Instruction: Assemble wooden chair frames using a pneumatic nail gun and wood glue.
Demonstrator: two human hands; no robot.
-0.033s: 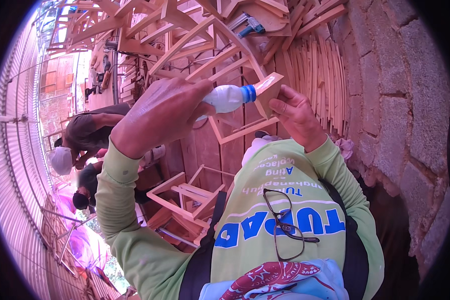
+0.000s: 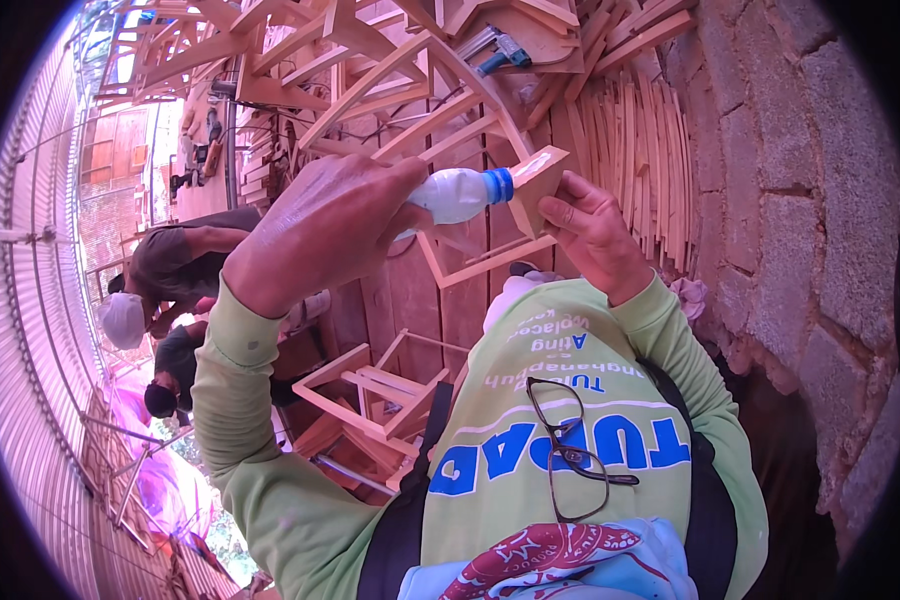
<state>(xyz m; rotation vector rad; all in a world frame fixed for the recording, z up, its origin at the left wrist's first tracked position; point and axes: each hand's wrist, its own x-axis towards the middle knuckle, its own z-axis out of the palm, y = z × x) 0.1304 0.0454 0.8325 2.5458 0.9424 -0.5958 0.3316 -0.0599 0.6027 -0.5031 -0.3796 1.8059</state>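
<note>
In my left hand (image 2: pixel 315 225) is a clear plastic bottle (image 2: pixel 452 196) of white contents, tipped sideways with its blue cap pointing right. My fingers wrap round its body. The capped end meets or nearly meets a small flat wooden block (image 2: pixel 538 200); I cannot tell whether they touch. A wet-looking white smear lies along the block's upper edge. My right hand (image 2: pixel 600 228) pinches this block at its right side between thumb and fingers. Just beyond and below my hands is a light wooden frame (image 2: pixel 485 265), partly hidden by them.
More wooden frames (image 2: pixel 370 95) are piled ahead. A teal-handled power tool (image 2: pixel 505 55) lies on a board at the top. Wooden strips (image 2: pixel 638 170) are stacked beside a block wall (image 2: pixel 785 210) on the right. Other frames (image 2: pixel 375 395) stand lower left, near two bent-over people (image 2: pixel 175 260).
</note>
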